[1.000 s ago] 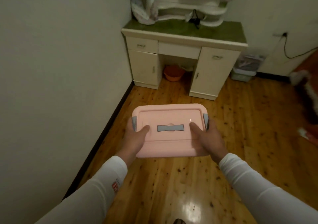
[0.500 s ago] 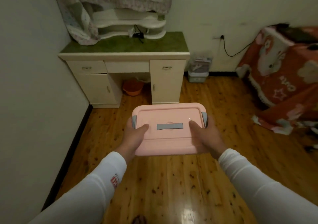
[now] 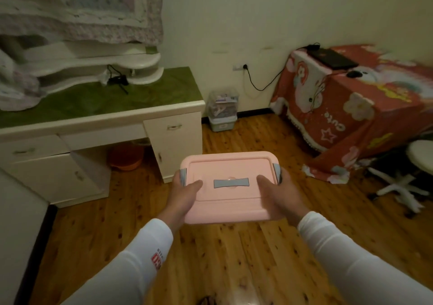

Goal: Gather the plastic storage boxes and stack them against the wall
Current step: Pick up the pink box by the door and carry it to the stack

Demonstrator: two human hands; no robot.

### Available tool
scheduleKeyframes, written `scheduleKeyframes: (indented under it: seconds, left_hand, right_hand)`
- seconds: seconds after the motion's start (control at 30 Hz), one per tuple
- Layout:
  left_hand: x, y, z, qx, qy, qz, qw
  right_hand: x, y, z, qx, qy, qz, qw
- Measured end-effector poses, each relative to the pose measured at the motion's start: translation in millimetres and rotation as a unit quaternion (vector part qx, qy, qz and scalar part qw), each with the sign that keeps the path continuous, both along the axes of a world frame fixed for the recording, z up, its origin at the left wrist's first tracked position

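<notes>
You carry the pink box (image 3: 228, 201) level in front of you, lid on, with your left hand (image 3: 185, 194) and right hand (image 3: 278, 194) clamped on its short ends and thumbs on the lid. It hangs above the floor (image 3: 210, 257), not yet set down. By the wall (image 3: 234, 23), between the desk (image 3: 173, 114) and the red cloth (image 3: 351, 117), two stacked boxes (image 3: 222, 112) stand; that looks like the pile begun, so this one probably goes on top. No other loose boxes show. Your path is open floor: desk corner on your left, cloth hem and stool (image 3: 403, 187) on your right.
</notes>
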State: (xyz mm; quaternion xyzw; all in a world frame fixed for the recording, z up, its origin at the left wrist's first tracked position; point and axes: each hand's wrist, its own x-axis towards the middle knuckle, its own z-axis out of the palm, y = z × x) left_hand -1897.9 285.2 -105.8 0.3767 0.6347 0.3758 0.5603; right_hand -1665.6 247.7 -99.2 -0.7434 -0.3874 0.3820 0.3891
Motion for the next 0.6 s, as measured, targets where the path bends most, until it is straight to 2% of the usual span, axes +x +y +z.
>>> scheduleKeyframes:
  seconds: [0.3, 0.6]
  left_hand:
    - [53.3, 146.5, 9.6, 0.022, 0.018, -0.042, 0.999]
    - [157.1, 303.5, -6.0, 0.026, 0.001, -0.042, 0.999]
  right_hand:
    - [52.8, 129.1, 12.8, -0.006, -0.013, -0.034, 0.999]
    - [158.0, 276.7, 3.7, -0.003, -0.005, -0.026, 1.0]
